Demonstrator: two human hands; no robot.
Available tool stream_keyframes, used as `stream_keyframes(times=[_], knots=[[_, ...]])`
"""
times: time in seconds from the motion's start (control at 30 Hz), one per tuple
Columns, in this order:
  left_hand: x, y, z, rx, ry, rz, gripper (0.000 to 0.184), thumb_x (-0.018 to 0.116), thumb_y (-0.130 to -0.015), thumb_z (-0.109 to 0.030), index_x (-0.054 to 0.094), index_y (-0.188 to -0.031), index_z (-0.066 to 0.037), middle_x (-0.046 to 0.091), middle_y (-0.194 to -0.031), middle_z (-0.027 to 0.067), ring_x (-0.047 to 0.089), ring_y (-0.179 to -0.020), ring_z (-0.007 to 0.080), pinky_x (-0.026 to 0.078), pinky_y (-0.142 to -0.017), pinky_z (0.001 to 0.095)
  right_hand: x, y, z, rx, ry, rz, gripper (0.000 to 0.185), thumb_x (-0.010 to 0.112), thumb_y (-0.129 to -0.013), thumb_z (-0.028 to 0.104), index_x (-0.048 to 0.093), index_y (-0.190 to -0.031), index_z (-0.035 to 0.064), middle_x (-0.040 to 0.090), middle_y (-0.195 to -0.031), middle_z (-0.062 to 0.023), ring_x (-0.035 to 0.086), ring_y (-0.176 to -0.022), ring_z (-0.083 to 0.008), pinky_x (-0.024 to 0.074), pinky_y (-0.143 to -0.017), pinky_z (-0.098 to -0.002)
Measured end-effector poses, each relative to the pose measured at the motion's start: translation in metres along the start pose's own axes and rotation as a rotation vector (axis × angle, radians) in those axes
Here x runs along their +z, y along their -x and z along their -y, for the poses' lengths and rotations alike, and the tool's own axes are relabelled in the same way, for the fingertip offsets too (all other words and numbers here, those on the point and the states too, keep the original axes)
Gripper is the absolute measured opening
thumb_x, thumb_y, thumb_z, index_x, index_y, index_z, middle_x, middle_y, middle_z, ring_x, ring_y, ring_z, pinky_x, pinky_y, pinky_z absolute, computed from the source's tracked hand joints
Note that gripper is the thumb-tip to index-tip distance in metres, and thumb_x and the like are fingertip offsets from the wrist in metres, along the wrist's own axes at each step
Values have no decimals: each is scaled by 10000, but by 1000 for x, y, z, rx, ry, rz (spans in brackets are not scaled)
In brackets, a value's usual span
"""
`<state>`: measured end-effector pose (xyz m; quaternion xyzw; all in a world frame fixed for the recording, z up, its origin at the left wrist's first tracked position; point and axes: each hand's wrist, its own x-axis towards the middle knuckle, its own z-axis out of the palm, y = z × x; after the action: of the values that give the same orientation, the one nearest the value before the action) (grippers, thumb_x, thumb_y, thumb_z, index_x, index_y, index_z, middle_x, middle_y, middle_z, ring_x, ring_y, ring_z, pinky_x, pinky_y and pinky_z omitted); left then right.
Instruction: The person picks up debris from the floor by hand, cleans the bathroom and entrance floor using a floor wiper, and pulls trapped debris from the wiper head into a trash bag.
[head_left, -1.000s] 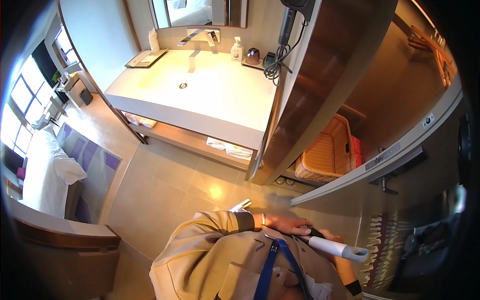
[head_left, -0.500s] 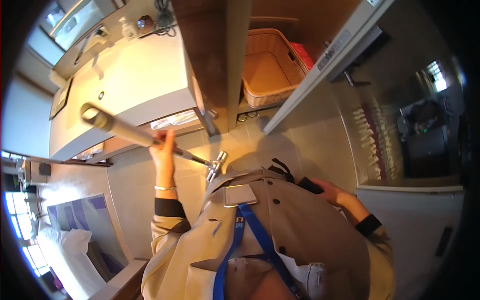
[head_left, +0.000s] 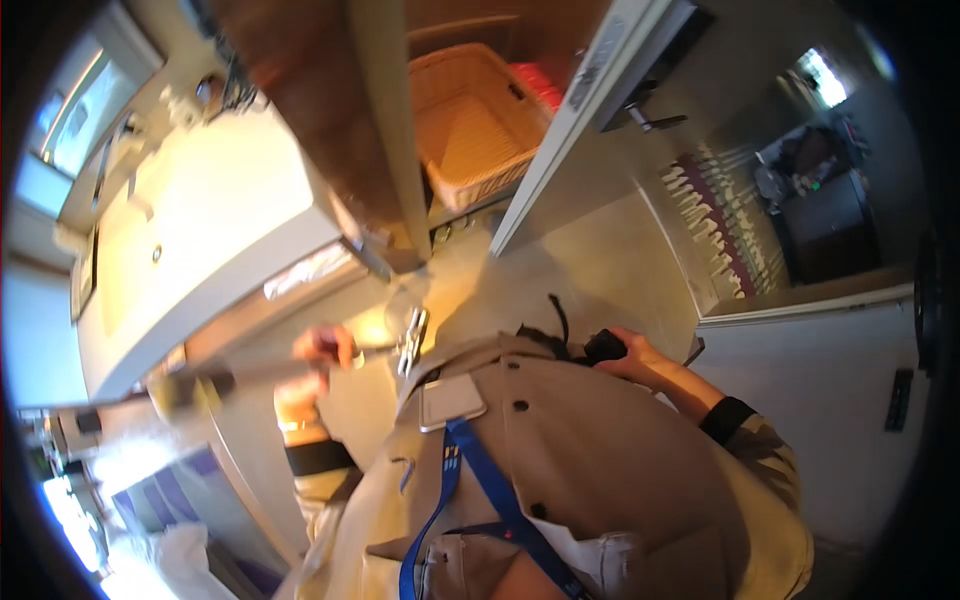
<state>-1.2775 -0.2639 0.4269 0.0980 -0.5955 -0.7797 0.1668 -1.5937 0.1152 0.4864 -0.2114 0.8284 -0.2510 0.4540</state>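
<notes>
My left hand [head_left: 325, 350], blurred by motion, is closed round a long pole tool [head_left: 240, 378] at the left. The tool's thick pale end points left and is smeared. Its thin shaft runs right to a shiny metal piece [head_left: 412, 342] above the floor, beside my jacket. At the right side of my waist, my right hand [head_left: 635, 355] grips a small black object [head_left: 604, 347]. A black strap [head_left: 560, 318] sticks up near it. A white card holder [head_left: 452, 401] on a blue lanyard [head_left: 485, 465] lies on my chest.
A white washbasin counter [head_left: 215, 200] stands at the upper left, with folded towels [head_left: 308, 272] beneath it. A wicker basket [head_left: 475, 120] sits in the closet at the top, beside the edge of an open door [head_left: 570, 125]. A patterned rug [head_left: 715, 220] is at the right.
The view has swung right and the basin has shifted left. My hands were together at the waist, then parted; my left hand and the tool have since dropped lower in view.
</notes>
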Motion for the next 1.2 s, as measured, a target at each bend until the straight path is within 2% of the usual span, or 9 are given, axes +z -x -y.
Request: stream_keyframes(times=[0.1,0.23,0.43,0.53,0.63,0.73,0.83,1.0,1.2], knots=[[34,-28,-16,-265,681,413,602,677,-781,-458,506,-1157,-20,567,-891,140,590,-783,254,512,-633,365,-6,-12,-39,192,-313,148,460,749,-717,206,576,-1120,67,616,-922,-26,560,-829,-121,473,-712,-279],[96,-123,14,-892,-364,756,491,615,-859,-400,531,-1174,-32,605,-930,115,605,-773,173,520,-654,334,0,6,-30,-78,-301,209,424,712,-789,229,575,-1162,82,613,-932,-17,550,-848,-94,464,-693,-247],[244,-185,80,163,-446,1272,312,605,-858,-242,568,-1084,-29,582,-978,135,586,-897,231,469,-757,319,-5,22,-30,-96,-651,474,453,669,-834,221,526,-1237,72,599,-990,3,545,-852,-61,474,-707,-234],[270,-188,98,-62,-520,1455,303,619,-827,-226,568,-1047,-24,557,-1049,168,556,-991,282,454,-800,336,-12,36,-25,2,-560,466,433,672,-832,232,531,-1201,54,614,-1022,-18,582,-892,-93,494,-774,-274],[290,-192,80,142,-680,1571,305,616,-818,-242,567,-1025,-23,579,-976,171,583,-931,316,458,-765,361,-7,34,-32,0,-512,479,403,661,-838,231,542,-1185,65,616,-1040,-14,595,-898,-93,503,-779,-274],[306,-180,97,-59,-534,1473,266,600,-804,-232,555,-979,-36,597,-859,173,599,-852,349,456,-718,405,3,33,-38,90,-870,549,421,642,-853,210,518,-1214,32,620,-1040,-25,584,-936,-94,490,-813,-280],[310,-180,95,340,-722,1251,199,590,-775,-194,546,-906,-51,608,-779,168,604,-810,372,454,-691,435,-4,45,-26,141,-941,520,388,649,-844,253,535,-1168,73,624,-1020,-33,620,-892,-133,532,-741,-300],[315,-208,109,322,-951,1037,183,599,-717,-91,562,-895,-67,618,-810,166,599,-811,378,468,-679,443,-37,70,7,218,-771,592,410,641,-848,307,533,-1158,62,609,-1029,-60,618,-894,-154,537,-642,-365],[300,-192,116,-195,-454,1436,262,600,-757,-145,611,-1008,-72,633,-902,193,606,-849,381,472,-746,417,-7,48,-27,248,-607,443,422,634,-831,320,547,-1164,76,598,-1011,-60,608,-866,-155,525,-651,-333]])
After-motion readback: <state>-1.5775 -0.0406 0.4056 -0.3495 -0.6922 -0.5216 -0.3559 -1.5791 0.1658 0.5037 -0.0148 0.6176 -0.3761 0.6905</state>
